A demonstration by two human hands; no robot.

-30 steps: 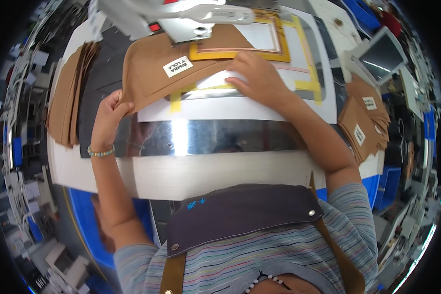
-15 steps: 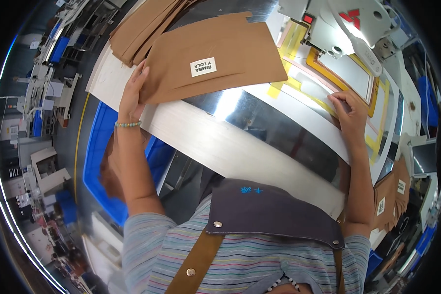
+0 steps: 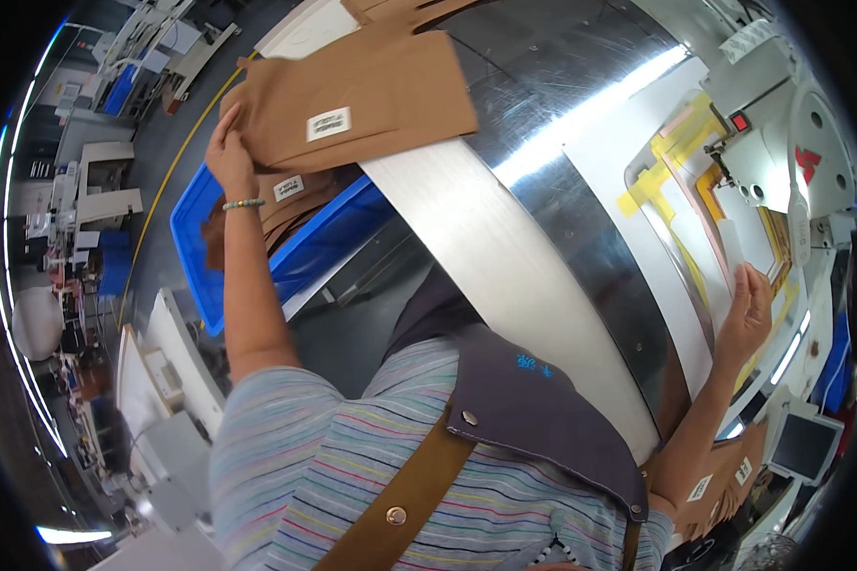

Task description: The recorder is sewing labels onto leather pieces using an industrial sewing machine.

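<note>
The left hand [image 3: 230, 157] grasps the left end of a brown fabric panel [image 3: 395, 86], over the pale tabletop's [image 3: 505, 257] end and partly above a blue bin [image 3: 338, 224]; a level carry would likely keep its 1 white label [image 3: 328, 125] uncreased. The right hand [image 3: 747, 314] curls at a white strip [image 3: 730, 246]; I cannot tell whether it grips. A shiny metal plate [image 3: 590, 228] fronts the sewing machine [image 3: 781, 143]; a yellow line [image 3: 169, 186] crosses the grey floor [image 3: 371, 285].

Roomy in the middle, crowded at both ends.
I've got a bare lane down the pale table edge [image 3: 505, 257] and shiny plate [image 3: 576, 243], between left hand [image 3: 230, 157] and right hand [image 3: 750, 309]. On the left, the held brown fabric piece [image 3: 390, 81] blocks part of the blue bin [image 3: 338, 228]; on the right, the machine head [image 3: 781, 143] crowds the yellow frame [image 3: 709, 198].
</note>
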